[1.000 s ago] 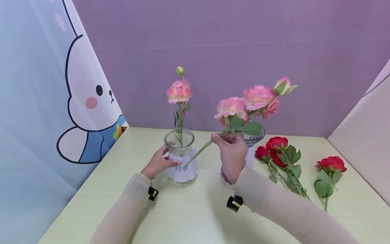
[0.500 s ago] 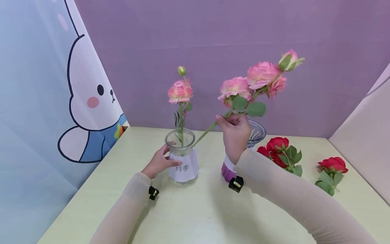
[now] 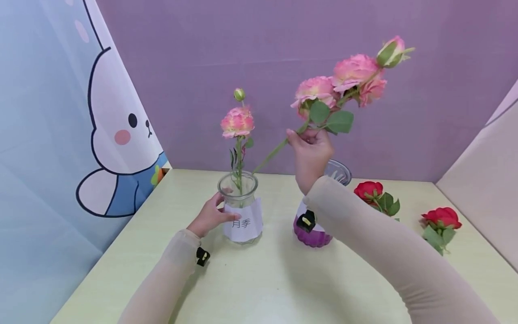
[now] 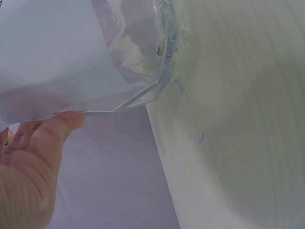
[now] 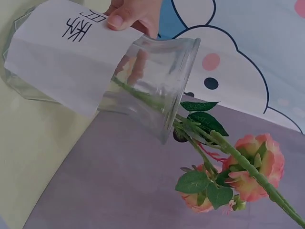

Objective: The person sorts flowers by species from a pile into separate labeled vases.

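Observation:
My left hand (image 3: 212,215) grips a clear glass vase (image 5: 157,71) from its left side, thumb over the white paper label (image 3: 252,220), fingers partly hidden behind the glass. A pink flower (image 3: 237,121) with a green bud stands upright inside the vase. Raised to the right, my right hand (image 3: 311,153) pinches the green stem (image 3: 275,152) of a spray of pink flowers (image 3: 356,72). This spray tilts up to the right. Its lower stem end is near the vase's rim; the right wrist view shows that end just outside the mouth.
Behind my right forearm stands a purple-bottomed glass vase (image 3: 313,237), partly covered by the arm. Red roses (image 3: 369,191) lie to its right, with another red rose (image 3: 442,218) farther right. A purple backdrop (image 3: 194,90) rises behind the table, and a rabbit-print cloth (image 3: 48,180) hangs left.
My right hand has lifted the pink spray, bringing the stem's lower end from in front of the label up to rim height. My left hand stays on the vase.

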Tool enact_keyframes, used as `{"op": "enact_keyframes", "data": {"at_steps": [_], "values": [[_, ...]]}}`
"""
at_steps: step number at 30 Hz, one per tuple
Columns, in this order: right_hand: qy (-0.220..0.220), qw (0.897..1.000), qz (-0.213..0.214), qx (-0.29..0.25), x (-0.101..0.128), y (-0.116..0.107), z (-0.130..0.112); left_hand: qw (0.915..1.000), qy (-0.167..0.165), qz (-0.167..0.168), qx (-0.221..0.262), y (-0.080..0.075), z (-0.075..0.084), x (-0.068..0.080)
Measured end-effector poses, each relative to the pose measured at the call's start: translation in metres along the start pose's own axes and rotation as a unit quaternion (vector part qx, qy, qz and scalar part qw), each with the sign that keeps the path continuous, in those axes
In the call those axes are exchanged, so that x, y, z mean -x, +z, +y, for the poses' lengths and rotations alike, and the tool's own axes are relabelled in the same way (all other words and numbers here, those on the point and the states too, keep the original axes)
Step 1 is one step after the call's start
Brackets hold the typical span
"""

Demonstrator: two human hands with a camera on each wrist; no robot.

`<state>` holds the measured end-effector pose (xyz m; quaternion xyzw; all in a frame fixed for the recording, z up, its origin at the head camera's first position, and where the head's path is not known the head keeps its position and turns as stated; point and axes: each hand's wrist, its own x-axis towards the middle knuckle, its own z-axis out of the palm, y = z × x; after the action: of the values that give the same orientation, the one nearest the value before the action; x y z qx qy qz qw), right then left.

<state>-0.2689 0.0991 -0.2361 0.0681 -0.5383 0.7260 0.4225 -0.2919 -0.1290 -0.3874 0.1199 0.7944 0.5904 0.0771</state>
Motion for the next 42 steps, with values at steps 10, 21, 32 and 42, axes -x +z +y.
{"op": "enact_keyframes", "data": {"at_steps": [10, 21, 32, 42], "values": [[0.06, 0.998, 0.008, 0.035, 0.002, 0.022, 0.0, 1.0, 0.003, -0.005, 0.005, -0.001, -0.002, -0.001], [0.044, 0.997, -0.01, 0.069, 0.004, 0.037, 0.008, 1.0, 0.001, -0.004, 0.004, 0.001, -0.003, 0.0], [0.057, 0.988, -0.033, 0.137, 0.018, 0.035, 0.02, 1.0, 0.006, -0.002, 0.002, 0.002, -0.001, 0.0], [0.059, 0.982, -0.06, 0.166, 0.042, 0.03, 0.041, 1.0, 0.004, -0.001, 0.002, -0.002, -0.005, -0.001]]}}
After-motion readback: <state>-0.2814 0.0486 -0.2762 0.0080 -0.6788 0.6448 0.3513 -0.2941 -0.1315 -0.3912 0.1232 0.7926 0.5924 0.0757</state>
